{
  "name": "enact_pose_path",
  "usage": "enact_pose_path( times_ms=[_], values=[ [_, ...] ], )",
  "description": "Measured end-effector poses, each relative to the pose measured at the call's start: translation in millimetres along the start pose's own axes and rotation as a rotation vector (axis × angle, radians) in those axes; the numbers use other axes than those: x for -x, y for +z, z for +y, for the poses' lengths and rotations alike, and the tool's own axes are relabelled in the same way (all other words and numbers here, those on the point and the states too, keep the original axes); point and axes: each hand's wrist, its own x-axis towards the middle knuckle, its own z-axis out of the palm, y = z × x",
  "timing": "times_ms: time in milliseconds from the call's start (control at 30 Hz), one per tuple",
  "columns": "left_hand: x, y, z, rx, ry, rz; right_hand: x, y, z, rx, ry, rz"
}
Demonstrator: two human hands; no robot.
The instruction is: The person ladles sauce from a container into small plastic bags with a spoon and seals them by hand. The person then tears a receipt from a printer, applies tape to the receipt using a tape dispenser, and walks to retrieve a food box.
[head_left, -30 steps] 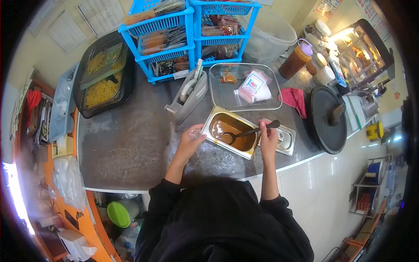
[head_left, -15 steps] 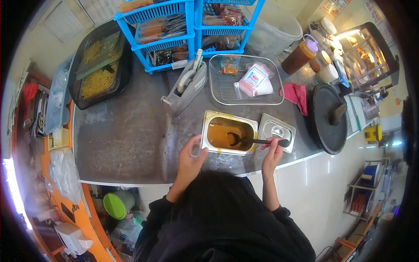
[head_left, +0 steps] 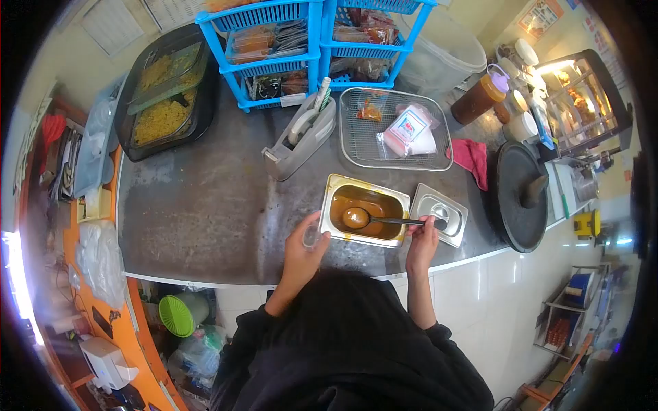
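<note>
A steel container point(head_left: 399, 237) of brown sauce stands near the counter's front edge. My right hand point(head_left: 423, 244) grips the handle of a black ladle point(head_left: 394, 220), whose bowl sits in the sauce, filled with it. In my left hand point(head_left: 303, 251) is a small clear cup point(head_left: 312, 236), held at the container's left side, with the fingers curled round it. Just right of the container, the steel lid point(head_left: 449, 209) lies on the counter, partly under the ladle's handle.
Behind the container are a wire basket point(head_left: 356, 147) with packets and a grey holder point(head_left: 291, 161). Blue racks point(head_left: 319, 51) stand at the back. A stone mortar point(head_left: 510, 205) and red cloth point(head_left: 471, 159) are on the right, a black tray point(head_left: 205, 113) at back left.
The ladle's bowl has come up to the sauce surface, now full and further left. Its handle has swung lower than at first. The camera view has shifted slightly.
</note>
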Motion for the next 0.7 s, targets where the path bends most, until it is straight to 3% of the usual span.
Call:
enact_pose_path(
  times_ms=[367,700],
  values=[
    [-3,-30,6,-0.289,0.085,0.043,6,14,-13,-0.094,0.007,-0.038],
    [-16,-3,16,-0.570,0.450,-0.061,16,24,-39,-0.181,-0.059,-0.011]
  ],
)
